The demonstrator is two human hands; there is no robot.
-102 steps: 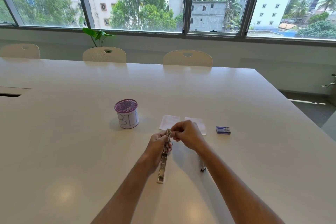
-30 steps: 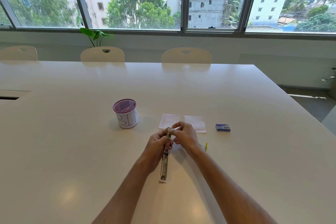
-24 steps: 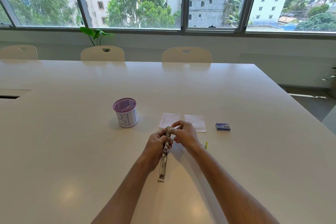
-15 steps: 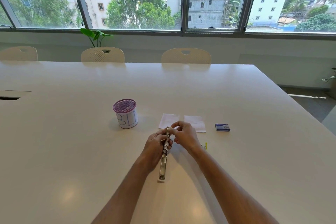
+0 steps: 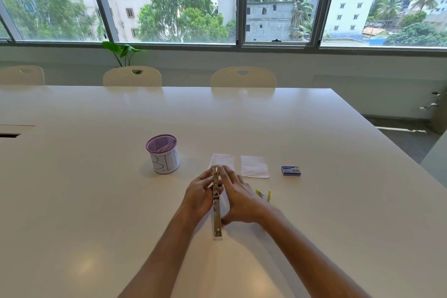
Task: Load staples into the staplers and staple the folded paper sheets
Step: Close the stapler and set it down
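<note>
We see a stapler (image 5: 216, 203) of shiny bare metal on a smooth, glossy white tabletop (image 5: 96, 201) that reflects the light. The two folded sheets (image 5: 254, 166) look like matt white paper, and the purple cup (image 5: 162, 152) has a fine mesh wall with a paper label.

The right hand (image 5: 238, 197) is blurred and covers most of the yellow-tipped second stapler (image 5: 264, 195) at its three o'clock.
</note>
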